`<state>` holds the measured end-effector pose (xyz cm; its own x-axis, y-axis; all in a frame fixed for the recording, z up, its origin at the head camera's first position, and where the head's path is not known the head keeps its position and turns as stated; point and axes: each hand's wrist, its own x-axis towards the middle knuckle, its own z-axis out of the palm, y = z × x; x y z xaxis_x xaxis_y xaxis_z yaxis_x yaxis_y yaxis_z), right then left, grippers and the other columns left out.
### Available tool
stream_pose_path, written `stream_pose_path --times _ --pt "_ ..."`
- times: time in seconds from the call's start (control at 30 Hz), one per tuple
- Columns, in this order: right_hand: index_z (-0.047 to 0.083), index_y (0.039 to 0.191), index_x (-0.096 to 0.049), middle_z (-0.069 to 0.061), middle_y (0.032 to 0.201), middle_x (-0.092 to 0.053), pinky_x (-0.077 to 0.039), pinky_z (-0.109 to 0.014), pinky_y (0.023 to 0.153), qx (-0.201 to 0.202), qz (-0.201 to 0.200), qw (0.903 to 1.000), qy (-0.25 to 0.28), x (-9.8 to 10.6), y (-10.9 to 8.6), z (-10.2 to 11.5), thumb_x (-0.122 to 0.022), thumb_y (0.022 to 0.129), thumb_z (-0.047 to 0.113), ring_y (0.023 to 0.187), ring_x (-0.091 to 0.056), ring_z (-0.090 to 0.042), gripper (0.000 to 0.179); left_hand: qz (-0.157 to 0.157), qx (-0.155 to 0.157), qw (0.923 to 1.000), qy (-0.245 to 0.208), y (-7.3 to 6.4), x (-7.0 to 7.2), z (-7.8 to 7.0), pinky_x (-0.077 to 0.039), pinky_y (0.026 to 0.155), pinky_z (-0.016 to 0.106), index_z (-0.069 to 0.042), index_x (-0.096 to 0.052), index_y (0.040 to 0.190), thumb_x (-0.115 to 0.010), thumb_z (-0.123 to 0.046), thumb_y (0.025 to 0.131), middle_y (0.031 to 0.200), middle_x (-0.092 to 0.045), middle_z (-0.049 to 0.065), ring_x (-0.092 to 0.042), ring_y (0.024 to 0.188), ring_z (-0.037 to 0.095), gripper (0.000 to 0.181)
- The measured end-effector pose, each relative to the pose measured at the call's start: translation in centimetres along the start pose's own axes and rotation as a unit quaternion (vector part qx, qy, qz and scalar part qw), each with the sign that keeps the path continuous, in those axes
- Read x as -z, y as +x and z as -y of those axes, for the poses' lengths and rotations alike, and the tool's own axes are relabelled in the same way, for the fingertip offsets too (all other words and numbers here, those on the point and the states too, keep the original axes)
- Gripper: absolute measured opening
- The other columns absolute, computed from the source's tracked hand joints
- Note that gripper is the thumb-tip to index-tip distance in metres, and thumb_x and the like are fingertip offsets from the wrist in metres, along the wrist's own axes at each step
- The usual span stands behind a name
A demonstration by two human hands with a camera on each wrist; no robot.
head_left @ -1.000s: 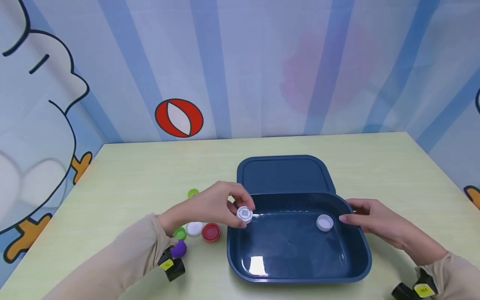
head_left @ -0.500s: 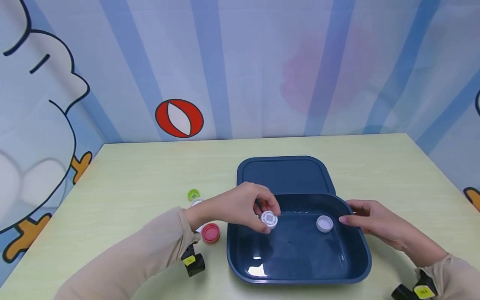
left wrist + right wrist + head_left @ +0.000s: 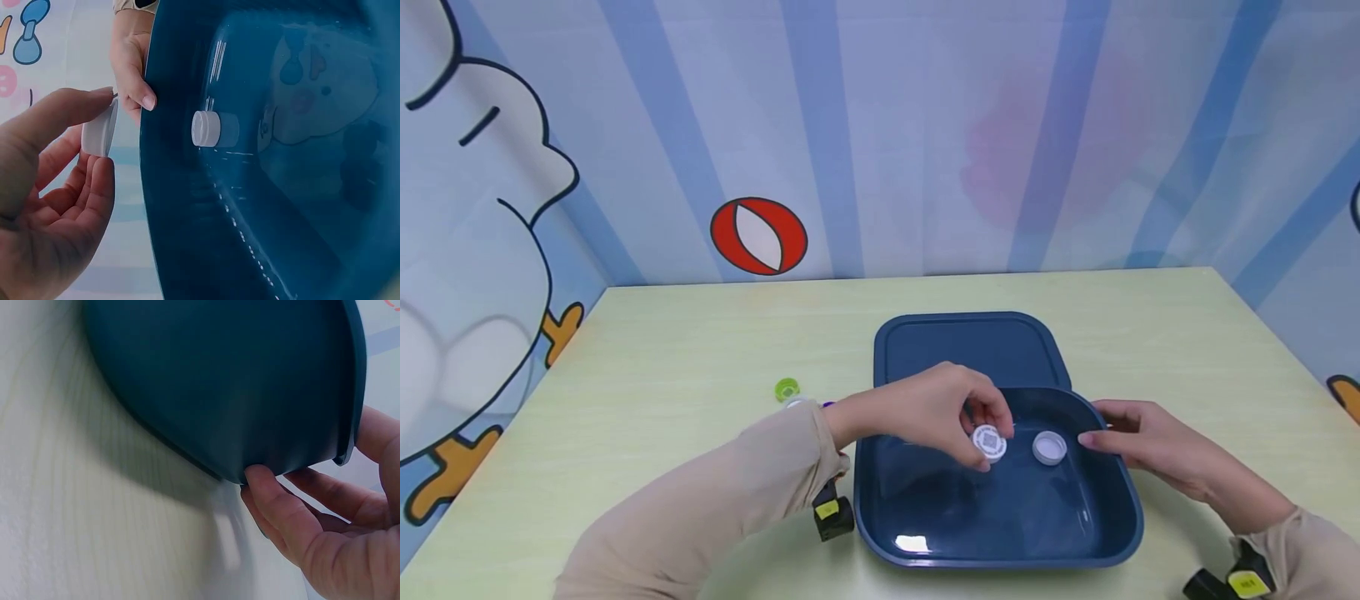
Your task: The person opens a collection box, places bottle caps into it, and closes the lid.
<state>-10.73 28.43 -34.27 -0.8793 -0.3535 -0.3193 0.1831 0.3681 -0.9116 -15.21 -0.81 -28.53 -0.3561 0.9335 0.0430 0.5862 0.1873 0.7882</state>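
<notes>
A: Start at the far left. What is there?

B: A large cartoon figure (image 3: 467,292), then a red-and-white ball (image 3: 758,236), both printed on the striped blue backdrop (image 3: 925,142).

A: And on the left part of the desk (image 3: 700,350)?

B: A green cap (image 3: 787,389). Just beside it, a white piece (image 3: 795,402) and a purple piece (image 3: 828,404); both mostly hidden by the left wrist, shapes cannot be told. A beige sleeve (image 3: 715,500) and a black wrist camera (image 3: 833,512) stand in front.

A: State of the left hand (image 3: 928,408)?

B: Thumb and fingers pinch a printed white cap (image 3: 988,443), its patterned face toward the head camera. Head view places it over the interior of the blue box (image 3: 1000,525); left-wrist view shows it nearly edge-on.

A: Box and surroundings?

B: Box on the desk, a flat blue panel (image 3: 966,346) behind it. Inside, toward the right end, sits a second white cap (image 3: 1049,447), hollow side up; near the pinched one, not touching it.

A: Right hand (image 3: 1157,450)?

B: Grasping the box's right end: thumb over the rim, fingers against the outer wall. Another beige sleeve (image 3: 1311,554) and wrist camera (image 3: 1228,581) lie furthest right.
</notes>
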Motion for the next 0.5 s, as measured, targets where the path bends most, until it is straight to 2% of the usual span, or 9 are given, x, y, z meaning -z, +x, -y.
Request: stream_pose_path --times 0.5 --pt "-0.011 0.133 -0.04 -0.013 0.113 -0.057 -0.052 -0.031 0.077 -0.014 -0.012 0.9998 -0.01 0.0 0.1 0.0 -0.058 0.092 0.02 0.091 -0.055 -0.02 0.055 0.043 -0.036 0.9977 0.039 3.4 -1.0 0.6 -0.049 0.07 0.016 -0.003 -0.066 0.1 -0.077 -0.006 0.074 0.091 -0.059 0.001 -0.051 0.077 0.007 0.029"
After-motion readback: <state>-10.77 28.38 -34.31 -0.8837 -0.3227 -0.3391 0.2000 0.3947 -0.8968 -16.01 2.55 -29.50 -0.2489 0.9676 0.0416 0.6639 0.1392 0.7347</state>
